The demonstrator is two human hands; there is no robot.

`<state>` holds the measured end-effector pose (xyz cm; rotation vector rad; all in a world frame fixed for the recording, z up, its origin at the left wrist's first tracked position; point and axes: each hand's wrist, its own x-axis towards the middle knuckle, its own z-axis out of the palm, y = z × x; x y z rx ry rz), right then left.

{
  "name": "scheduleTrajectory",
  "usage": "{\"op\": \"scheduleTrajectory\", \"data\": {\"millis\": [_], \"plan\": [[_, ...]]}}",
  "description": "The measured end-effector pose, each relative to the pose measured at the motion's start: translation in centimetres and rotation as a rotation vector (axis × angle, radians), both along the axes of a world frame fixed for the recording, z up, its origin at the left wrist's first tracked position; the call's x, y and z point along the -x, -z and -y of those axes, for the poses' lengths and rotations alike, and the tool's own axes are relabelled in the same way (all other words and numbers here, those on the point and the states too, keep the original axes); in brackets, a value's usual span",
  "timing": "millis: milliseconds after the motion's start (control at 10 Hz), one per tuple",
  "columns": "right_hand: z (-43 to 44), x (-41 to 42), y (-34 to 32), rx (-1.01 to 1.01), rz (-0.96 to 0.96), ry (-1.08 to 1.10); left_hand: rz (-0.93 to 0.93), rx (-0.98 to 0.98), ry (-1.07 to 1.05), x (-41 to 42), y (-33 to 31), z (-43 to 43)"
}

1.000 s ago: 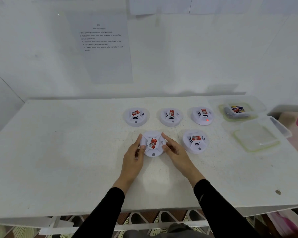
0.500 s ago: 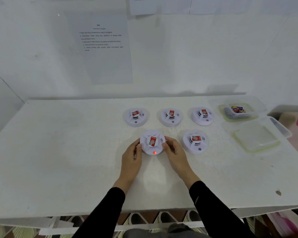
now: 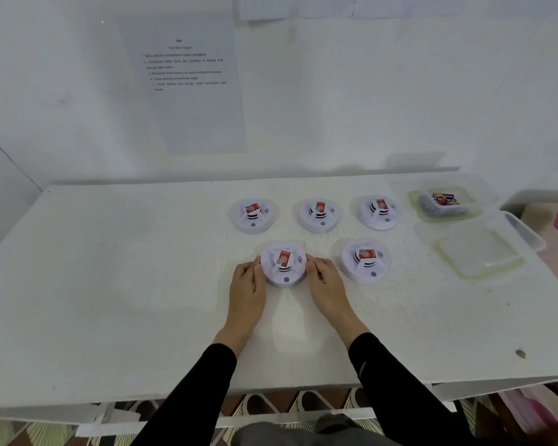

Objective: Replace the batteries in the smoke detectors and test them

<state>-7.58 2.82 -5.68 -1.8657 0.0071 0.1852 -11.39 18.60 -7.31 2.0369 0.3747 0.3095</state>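
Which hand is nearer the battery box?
Right. Both hands sit left of the battery box; the right hand flanks the detector's right side, the left hand its farther left side.

My left hand [image 3: 247, 284] and right hand [image 3: 324, 281] hold the near detector [image 3: 282, 263] between them. Left of my left hand the counter [image 3: 110, 268] lies open, as does the strip behind my wrists. A second detector [image 3: 364, 260] sits near my right hand, a row of three detectors [image 3: 318, 215] crosses ahead with narrow gaps, and a battery tub [image 3: 445, 204] and a clear tray [image 3: 484, 252] sit farther right.
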Motion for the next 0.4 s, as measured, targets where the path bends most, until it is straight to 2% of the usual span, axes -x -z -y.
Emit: {"op": "scheduleTrajectory", "data": {"millis": [300,400], "plan": [[-0.4,-0.02,0.53,0.068,0.064,-0.008,0.009,0.075,-0.032,0.04,0.03,0.33],[-0.46,-0.01,0.42,-0.002,0.006,-0.003,-0.029,0.111,-0.064,-0.08,-0.16,0.31]]}}
